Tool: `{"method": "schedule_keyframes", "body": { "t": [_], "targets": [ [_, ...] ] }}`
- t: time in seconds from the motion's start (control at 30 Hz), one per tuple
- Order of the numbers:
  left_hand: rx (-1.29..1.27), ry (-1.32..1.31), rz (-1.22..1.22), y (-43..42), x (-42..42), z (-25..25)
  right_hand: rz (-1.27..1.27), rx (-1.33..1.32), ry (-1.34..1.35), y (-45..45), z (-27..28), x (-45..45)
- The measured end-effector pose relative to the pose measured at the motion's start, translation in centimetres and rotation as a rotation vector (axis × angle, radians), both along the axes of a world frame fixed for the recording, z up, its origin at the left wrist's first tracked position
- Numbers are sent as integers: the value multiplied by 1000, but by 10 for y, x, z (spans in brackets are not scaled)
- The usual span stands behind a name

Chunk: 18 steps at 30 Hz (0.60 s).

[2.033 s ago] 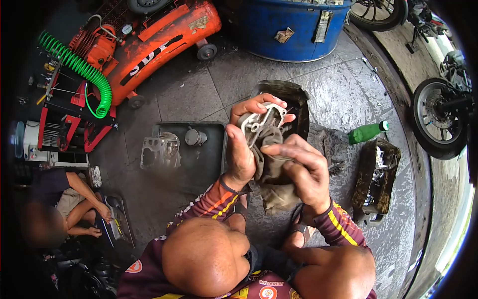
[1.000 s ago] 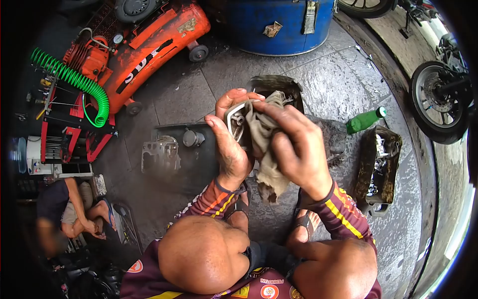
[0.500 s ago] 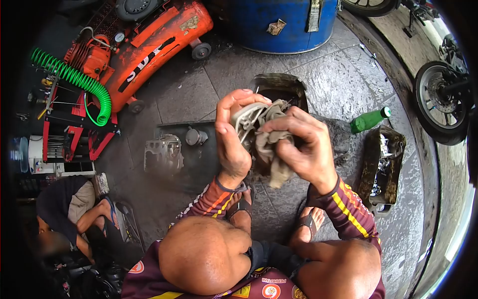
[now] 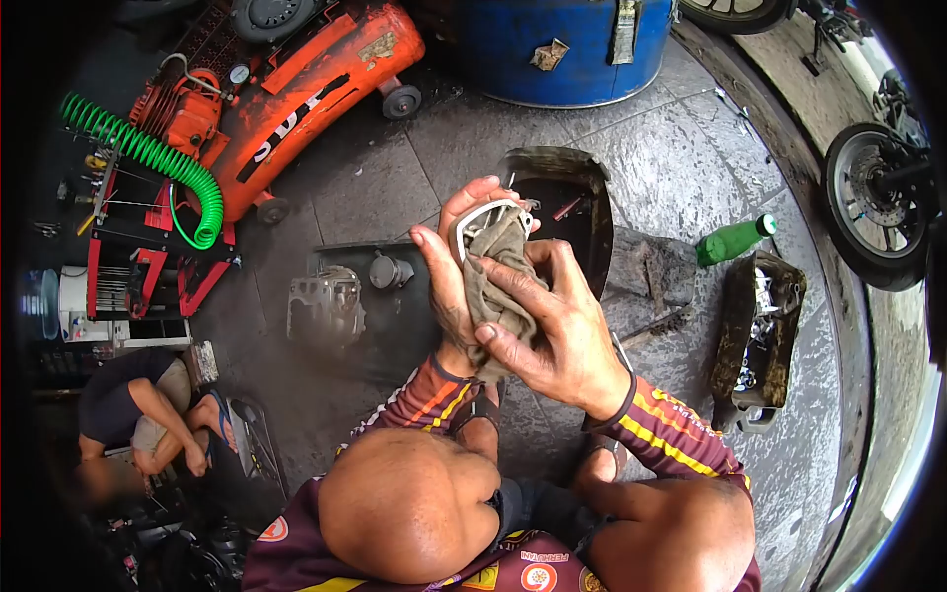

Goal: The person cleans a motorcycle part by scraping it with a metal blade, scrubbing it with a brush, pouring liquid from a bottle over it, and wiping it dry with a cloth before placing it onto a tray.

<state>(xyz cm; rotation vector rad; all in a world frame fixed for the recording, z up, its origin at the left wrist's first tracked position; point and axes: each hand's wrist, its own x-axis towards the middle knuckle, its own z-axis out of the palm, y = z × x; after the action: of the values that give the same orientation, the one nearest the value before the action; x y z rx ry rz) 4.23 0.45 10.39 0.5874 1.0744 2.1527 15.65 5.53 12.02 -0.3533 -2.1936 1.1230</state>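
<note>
My left hand (image 4: 441, 279) cups a silver cast-metal cover (image 4: 459, 238) with a raised rim, its fingers wrapped behind and the thumb standing off at the side. With its fingers pressed down, my right hand (image 4: 567, 340) grips a crumpled grey-brown rag (image 4: 496, 294). The rag lies over the cover's hollow face and hides most of it; its lower end hangs along my left palm. Both hands are close together in front of my knees, above the floor.
Behind my hands stands a dark oily tray (image 4: 604, 222); another grimy tray (image 4: 728, 340) at the right holds small metal parts. A green bottle (image 4: 730, 240) lies nearby. Left are a piston (image 4: 391, 271), a metal engine casting (image 4: 326, 301), an orange compressor (image 4: 330, 84) and a crouching person (image 4: 148, 405).
My right hand has moved left and lower, flattening the bunched rag over the cover. The cover has turned and shifted slightly left. At the left, the other person's arm has moved.
</note>
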Motion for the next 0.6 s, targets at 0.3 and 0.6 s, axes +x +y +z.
{"method": "schedule_keyframes", "body": {
  "t": [0.3, 0.6],
  "targets": [
    [142, 154, -98, 8, 0, -20, 195, -282, -27, 33, 11, 16],
    [474, -370, -655, 12, -6, -24, 69, 263, -116, 12, 0, -9]
  ]
}}
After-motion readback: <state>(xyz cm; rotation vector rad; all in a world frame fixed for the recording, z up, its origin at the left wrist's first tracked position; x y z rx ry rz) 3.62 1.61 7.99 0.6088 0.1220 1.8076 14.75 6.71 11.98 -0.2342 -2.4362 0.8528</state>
